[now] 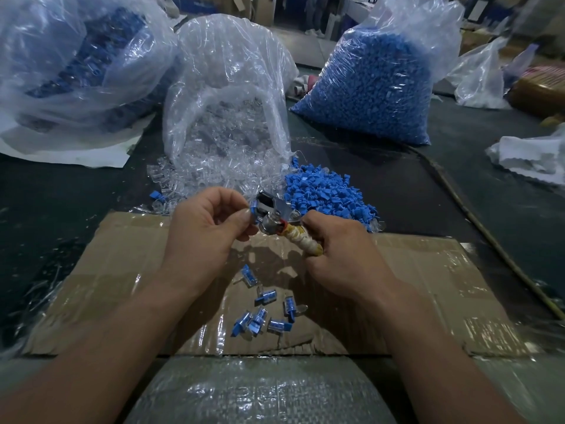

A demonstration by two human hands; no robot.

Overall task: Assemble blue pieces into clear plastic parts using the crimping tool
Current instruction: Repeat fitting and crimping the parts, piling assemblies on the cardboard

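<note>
Pinching blue piece (253, 208) against crimping tool (276, 214) head (left grip (208, 221)); right grip (339, 252) clasps its handle

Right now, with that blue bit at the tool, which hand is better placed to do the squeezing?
The right hand, probably: it grips the crimping tool by its taped handle. The left hand is busy pinching the blue piece at the tool's head, so it can only steady it.

Taped cardboard sheet (443, 286) lying flat on the dark tabletop (67, 215)
A brown cord (489, 239) is running past its right side; a crumpled white cloth (532, 157) is sitting beyond.
</note>
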